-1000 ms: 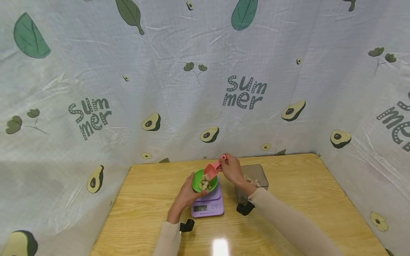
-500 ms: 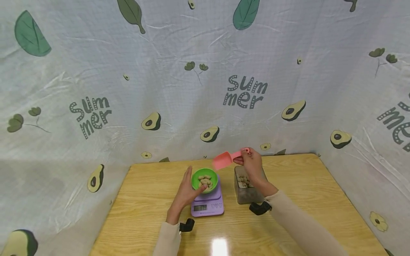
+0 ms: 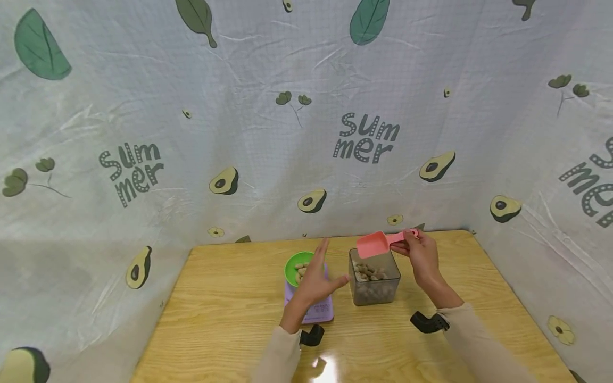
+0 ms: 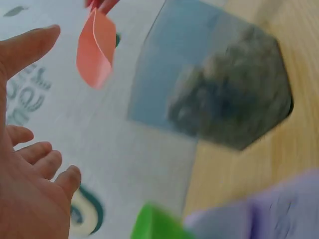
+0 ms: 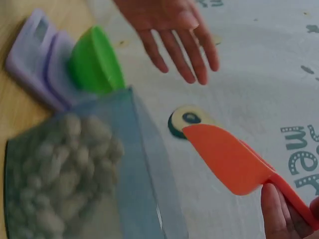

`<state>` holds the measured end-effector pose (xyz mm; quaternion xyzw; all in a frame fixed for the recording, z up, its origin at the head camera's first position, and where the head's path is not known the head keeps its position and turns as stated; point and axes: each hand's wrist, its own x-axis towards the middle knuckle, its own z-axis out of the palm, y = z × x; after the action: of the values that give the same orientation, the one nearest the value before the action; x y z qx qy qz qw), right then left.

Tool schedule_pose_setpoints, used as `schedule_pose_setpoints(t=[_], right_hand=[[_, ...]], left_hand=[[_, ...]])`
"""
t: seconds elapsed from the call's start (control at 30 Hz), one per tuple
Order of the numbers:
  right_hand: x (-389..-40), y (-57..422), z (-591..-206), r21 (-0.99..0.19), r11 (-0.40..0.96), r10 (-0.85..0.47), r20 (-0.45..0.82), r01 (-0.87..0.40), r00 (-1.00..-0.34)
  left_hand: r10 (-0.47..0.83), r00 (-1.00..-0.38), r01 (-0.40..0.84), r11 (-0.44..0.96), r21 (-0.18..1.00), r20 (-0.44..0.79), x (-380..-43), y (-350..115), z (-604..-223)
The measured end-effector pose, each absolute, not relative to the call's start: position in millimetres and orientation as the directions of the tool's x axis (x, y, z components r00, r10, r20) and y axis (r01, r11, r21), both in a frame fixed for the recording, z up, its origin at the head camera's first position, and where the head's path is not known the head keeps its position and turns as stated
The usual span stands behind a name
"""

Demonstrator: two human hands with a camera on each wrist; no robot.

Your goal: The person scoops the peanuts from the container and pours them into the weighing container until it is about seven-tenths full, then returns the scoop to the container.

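Note:
My right hand (image 3: 423,260) pinches the handle of a pink scoop (image 3: 373,244), held over the back of a clear grey plastic box (image 3: 375,294). Inside that box lies a heap of unshelled peanuts (image 3: 367,272). In the right wrist view the scoop (image 5: 229,159) appears to carry nothing, though its inside is partly hidden. My left hand (image 3: 313,284) hovers with fingers extended between the green bowl (image 3: 290,268) and the box, holding nothing. The bowl, with some peanuts in it, sits on a purple kitchen scale (image 3: 324,314); the hand covers part of both.
All of this stands on a wooden table (image 3: 230,303). A white printed cloth (image 3: 268,159) hangs right behind the table's back edge and along its sides. Black wrist cameras are strapped to both wrists.
The right hand has drawn the scoop from over the bowl rightward to above the box. The left hand has let go of the bowl and moved right toward the box.

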<state>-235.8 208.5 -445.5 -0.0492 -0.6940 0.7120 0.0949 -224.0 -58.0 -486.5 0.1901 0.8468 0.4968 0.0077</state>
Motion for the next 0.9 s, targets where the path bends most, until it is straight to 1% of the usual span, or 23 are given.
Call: schedule_pose_setpoints(t=[0.1, 0.23, 0.4, 0.5, 0.57, 0.67, 0.77, 0.9], right_hand=[[-236.2, 218.4, -448.4, -0.977, 0.172, 0.162, 0.158, -0.129, -0.974], [-242.1, 224.5, -455.7, -0.892, 0.397, 0.067, 0.261, -0.214, -0.963], [-252.2, 223.6, -466.6, -0.748, 0.577, -0.090, 0.343, -0.329, -0.935], [-259.8, 218.2, -475.9, -0.674, 0.622, -0.188, 0.366, -0.399, -0.911], [-264.6, 215.2, -482.2, -0.646, 0.633, -0.245, 0.357, -0.428, -0.901], [-268.9, 211.9, -489.2, -0.653, 0.621, -0.313, 0.300, -0.433, -0.901], [-269.9, 210.4, -491.9, -0.675, 0.622, -0.317, 0.245, -0.396, -0.916], [-267.8, 209.1, -487.9, -0.752, 0.607, -0.222, 0.151, -0.257, -0.963]], left_hand=[[0.392, -0.911, 0.317, 0.464, 0.827, 0.128, -228.4, -38.0, -491.4], [0.442, -0.894, 0.320, 0.520, 0.792, 0.072, -235.1, -20.5, -504.8], [0.451, -0.893, 0.277, 0.521, 0.807, 0.016, -243.2, -9.4, -521.0], [0.457, -0.889, 0.255, 0.489, 0.835, 0.003, -245.9, -9.0, -526.2], [0.466, -0.885, 0.248, 0.452, 0.857, 0.011, -247.2, -9.3, -527.4], [0.473, -0.881, 0.234, 0.414, 0.880, 0.012, -248.0, -10.1, -527.4], [0.471, -0.882, 0.229, 0.413, 0.881, 0.009, -247.7, -11.0, -527.0], [0.476, -0.879, 0.230, 0.401, 0.887, 0.012, -246.9, -11.2, -526.6]])
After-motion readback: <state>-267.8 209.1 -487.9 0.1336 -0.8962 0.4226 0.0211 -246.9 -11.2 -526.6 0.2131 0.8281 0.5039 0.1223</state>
